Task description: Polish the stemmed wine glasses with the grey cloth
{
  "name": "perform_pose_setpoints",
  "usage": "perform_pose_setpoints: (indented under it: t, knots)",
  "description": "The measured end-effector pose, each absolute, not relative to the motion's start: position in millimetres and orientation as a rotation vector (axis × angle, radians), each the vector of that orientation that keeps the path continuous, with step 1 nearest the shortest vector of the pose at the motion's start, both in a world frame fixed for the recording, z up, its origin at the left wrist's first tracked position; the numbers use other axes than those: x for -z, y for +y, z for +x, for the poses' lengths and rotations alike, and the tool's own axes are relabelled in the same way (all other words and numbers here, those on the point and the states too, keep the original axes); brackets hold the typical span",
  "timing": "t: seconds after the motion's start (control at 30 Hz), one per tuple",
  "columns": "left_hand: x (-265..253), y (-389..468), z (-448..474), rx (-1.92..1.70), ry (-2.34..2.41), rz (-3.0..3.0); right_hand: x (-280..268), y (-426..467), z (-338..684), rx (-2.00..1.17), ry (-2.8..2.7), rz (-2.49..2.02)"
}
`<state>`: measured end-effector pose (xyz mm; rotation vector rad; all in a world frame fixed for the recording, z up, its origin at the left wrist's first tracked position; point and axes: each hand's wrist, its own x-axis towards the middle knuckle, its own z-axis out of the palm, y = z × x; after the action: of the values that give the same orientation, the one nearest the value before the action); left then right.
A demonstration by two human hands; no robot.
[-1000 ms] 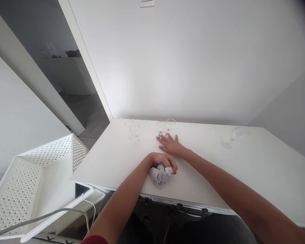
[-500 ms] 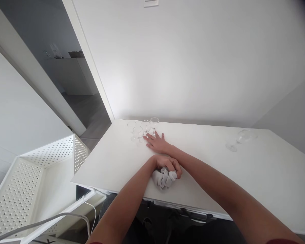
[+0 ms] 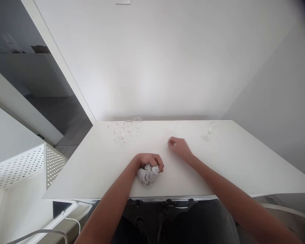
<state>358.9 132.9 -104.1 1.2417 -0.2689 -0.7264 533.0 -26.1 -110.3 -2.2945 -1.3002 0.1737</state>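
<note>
My left hand (image 3: 150, 160) is closed around a crumpled light grey cloth (image 3: 147, 175) near the table's front edge. Further back, my right hand (image 3: 180, 147) is over the middle of the table, blurred by motion. Its fingers look curled, but the smear hides whether they are closed. Several clear stemmed glasses stand upright in a cluster at the back left, among them one glass (image 3: 137, 122) by the wall. Another stemmed glass (image 3: 211, 128) lies tilted on its side at the back right, apart from my right hand.
The white table (image 3: 91, 169) runs along a plain wall (image 3: 155, 67). At the left is a white perforated-sided unit (image 3: 54, 164) with a cable (image 3: 40, 231) in front of it. Beyond it is an open doorway (image 3: 48, 84). My legs are under the front edge.
My right hand has left the upright glasses and moved right across the table, its fingers no longer spread. My left hand still grips the cloth. The view has turned to the right.
</note>
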Motion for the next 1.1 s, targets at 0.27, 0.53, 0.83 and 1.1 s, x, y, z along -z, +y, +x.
perform_pose_setpoints:
  t: [0.27, 0.53, 0.83, 1.1]
  knots:
    - [100, 130, 359, 0.704, -0.294, 1.266, 117, -157, 655, 0.016, -0.213, -2.418]
    - [96, 129, 356, 0.708, -0.294, 1.277, 120, -128, 692, -0.066, -0.236, -2.315]
    - [96, 130, 358, 0.750, -0.331, 1.285, 113, -61, 635, -0.191, -0.626, -2.318]
    - [95, 130, 358, 0.756, -0.323, 1.289, 109, 47, 511, -0.566, -1.275, -1.889]
